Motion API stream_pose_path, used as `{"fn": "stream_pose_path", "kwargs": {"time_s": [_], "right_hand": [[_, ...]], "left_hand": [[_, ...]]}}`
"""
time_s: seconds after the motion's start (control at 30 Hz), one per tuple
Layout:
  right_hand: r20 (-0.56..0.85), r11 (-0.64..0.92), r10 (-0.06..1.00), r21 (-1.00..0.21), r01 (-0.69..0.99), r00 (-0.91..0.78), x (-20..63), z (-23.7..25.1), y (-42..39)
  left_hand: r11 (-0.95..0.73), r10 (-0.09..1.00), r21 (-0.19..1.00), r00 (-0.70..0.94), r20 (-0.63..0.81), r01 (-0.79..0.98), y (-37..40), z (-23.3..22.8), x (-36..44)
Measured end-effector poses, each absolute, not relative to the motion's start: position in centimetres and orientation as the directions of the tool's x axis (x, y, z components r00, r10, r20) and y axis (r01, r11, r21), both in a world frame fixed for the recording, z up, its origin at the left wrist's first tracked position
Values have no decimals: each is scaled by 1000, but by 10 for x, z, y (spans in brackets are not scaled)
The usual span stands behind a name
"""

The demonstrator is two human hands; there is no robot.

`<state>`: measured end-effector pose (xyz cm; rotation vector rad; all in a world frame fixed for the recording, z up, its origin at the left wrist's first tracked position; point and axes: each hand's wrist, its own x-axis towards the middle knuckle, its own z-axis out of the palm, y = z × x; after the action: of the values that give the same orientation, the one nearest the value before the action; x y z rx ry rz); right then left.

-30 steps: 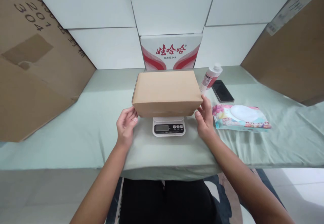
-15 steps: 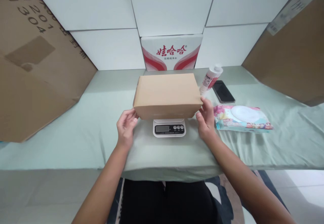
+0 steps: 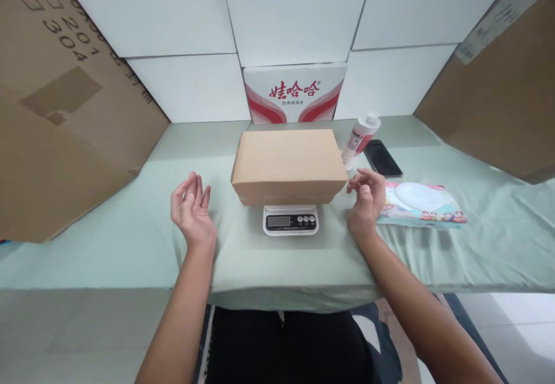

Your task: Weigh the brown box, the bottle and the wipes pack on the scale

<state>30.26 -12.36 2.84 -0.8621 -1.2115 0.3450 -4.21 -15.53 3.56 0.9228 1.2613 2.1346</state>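
On top of the little white scale (image 3: 290,220), a plain brown box (image 3: 289,164), lying flat and level, shut, much wider than the scale. Screen and buttons poking out in front, easy to see that way. Nothing holding the box.

Left hand (image 3: 191,210) off to the left, well apart from the box, open and empty, palm turned up, fingers spread. Right hand (image 3: 366,199) just beside the right front corner, not touching as far as can be told, fingers curled loosely, holding nothing. Both hands kept clear, likely to let the scale feel only the box. Numbers on the screen too small to read.

Behind the box, a white and red carton (image 3: 295,93) with big red letters 娃哈哈 and tiny writing under them. Off to the right, a leaning white tube (image 3: 359,135) with a red label too small to read, a dark phone (image 3: 381,158) face up, and a colourful pack of wipes (image 3: 422,203) flat on the green cloth (image 3: 130,228). On the big brown cardboard (image 3: 65,100) at the left, the numbers 201 and 304.
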Motion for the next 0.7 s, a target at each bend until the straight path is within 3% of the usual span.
{"fn": "stream_pose_path", "kwargs": {"time_s": [0.23,0.5,0.7], "right_hand": [[570,551,729,-817,168,380,303,33,-124],[641,592,762,-748,300,96,295,39,-139],[621,593,782,-764,255,42,293,76,-135]], "left_hand": [[-450,749,893,-555,361,-26,-155,32,-42],[-284,897,958,-366,247,-50,-160,27,-21],[-366,901,927,-280,331,-81,-147,59,-21]]}}
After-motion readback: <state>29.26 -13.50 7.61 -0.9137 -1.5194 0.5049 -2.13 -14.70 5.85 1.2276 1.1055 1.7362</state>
